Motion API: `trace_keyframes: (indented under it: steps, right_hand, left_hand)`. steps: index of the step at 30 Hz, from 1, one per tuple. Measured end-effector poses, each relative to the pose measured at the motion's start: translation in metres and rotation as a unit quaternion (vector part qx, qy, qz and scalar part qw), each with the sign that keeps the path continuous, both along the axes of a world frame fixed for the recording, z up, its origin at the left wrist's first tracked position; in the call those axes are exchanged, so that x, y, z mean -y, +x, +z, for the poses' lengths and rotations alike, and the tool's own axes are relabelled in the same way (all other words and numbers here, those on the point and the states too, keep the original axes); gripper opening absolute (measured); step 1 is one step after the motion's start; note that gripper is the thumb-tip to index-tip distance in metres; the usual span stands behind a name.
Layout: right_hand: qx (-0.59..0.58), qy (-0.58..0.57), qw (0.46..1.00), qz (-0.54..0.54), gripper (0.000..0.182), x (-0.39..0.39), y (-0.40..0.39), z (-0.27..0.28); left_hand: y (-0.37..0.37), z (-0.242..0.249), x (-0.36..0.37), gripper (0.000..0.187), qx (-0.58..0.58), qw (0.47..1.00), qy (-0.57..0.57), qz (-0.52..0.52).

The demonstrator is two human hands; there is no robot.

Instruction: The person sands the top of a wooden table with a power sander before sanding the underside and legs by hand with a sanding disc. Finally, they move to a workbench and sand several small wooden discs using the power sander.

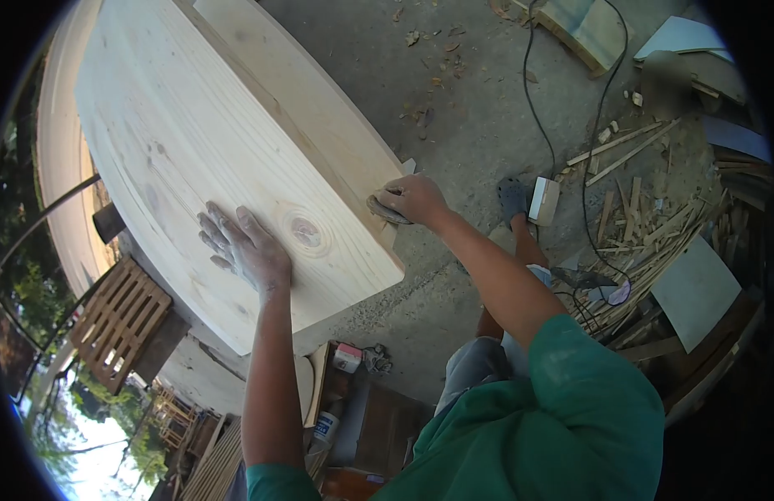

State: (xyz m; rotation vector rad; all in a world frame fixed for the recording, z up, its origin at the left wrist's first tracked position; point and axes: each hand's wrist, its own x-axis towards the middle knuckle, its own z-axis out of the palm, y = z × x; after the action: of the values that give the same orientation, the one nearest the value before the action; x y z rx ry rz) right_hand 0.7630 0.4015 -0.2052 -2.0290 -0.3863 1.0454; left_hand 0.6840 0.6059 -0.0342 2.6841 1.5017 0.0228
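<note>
A large pale wooden panel (pixel 320 213) with visible grain and a big knot fills the left and middle of the view. My left hand (pixel 251 249), coated in whitish dust, lies flat on its broad face beside the knot, fingers spread and holding nothing. At the panel's right edge, my right hand (pixel 416 200) is closed around a dark, thin, curved piece that looks like folded sandpaper (pixel 385 210). That piece sits against the side of the panel; my fingers hide part of it. A second pale board surface (pixel 320 83) shows along the panel's far right side.
Black cables (pixel 584 167) run over the concrete floor (pixel 462 108). Wood strips and offcuts (pixel 650 250) are piled at the right, with a white board (pixel 697 292) among them. A wooden pallet (pixel 119 321) stands at the left. Below the panel is a box with a bottle (pixel 325 426).
</note>
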Motion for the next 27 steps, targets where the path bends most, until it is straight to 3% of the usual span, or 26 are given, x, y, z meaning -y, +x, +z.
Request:
trace_keyframes:
  steps: [3,4,6,9,12,14,17,19,22,23,26,27]
  right_hand:
    - [-0.012,-0.108,0.99,0.086,0.035,-0.011,0.013,-0.103]
    - [-0.017,-0.098,0.99,0.098,0.034,-0.013,0.012,-0.109]
    - [-0.035,-0.081,0.99,0.115,0.033,-0.016,0.015,-0.1]
    - [-0.001,0.048,0.994,0.102,0.032,-0.006,0.02,0.014]
    - [0.008,0.08,0.993,0.09,0.032,0.0,0.014,0.022]
    - [-0.001,0.077,0.993,0.087,0.033,-0.004,0.018,-0.018]
    - [-0.009,0.041,0.996,0.081,0.032,-0.003,0.011,-0.152]
    - [-0.017,0.055,0.997,0.053,0.031,-0.002,0.01,-0.191]
    - [-0.077,0.074,0.994,0.008,0.03,0.003,0.005,-0.187]
    - [-0.099,0.067,0.993,-0.001,0.03,0.009,0.005,-0.17]
    - [-0.197,0.094,0.976,0.012,0.033,0.029,0.019,-0.124]
    - [-0.309,0.164,0.932,-0.091,0.034,0.042,0.017,-0.135]
  left_hand:
    - [0.0,-0.001,0.001,0.065,0.001,1.0,0.014,0.001]
    - [0.0,-0.002,0.002,0.065,0.008,1.0,0.015,-0.002]
    - [0.0,-0.002,0.0,0.064,0.017,1.0,0.012,-0.016]
    - [0.0,-0.002,-0.001,0.063,0.029,0.999,0.008,-0.04]
    - [-0.003,-0.005,-0.006,0.061,0.049,0.998,-0.005,-0.046]
    - [-0.003,-0.008,-0.009,0.062,0.059,0.997,-0.015,-0.051]
    - [0.002,-0.009,-0.006,0.062,0.067,0.997,-0.022,-0.033]
    - [-0.004,-0.012,-0.007,0.057,0.086,0.994,-0.033,-0.061]
    - [-0.008,-0.011,-0.008,0.054,0.068,0.994,-0.036,-0.084]
    - [-0.004,-0.011,-0.007,0.055,0.08,0.995,-0.037,-0.054]
    - [-0.017,-0.01,-0.015,0.055,0.04,0.994,-0.012,-0.101]
    - [-0.014,-0.009,-0.015,0.058,0.037,0.996,-0.018,-0.079]
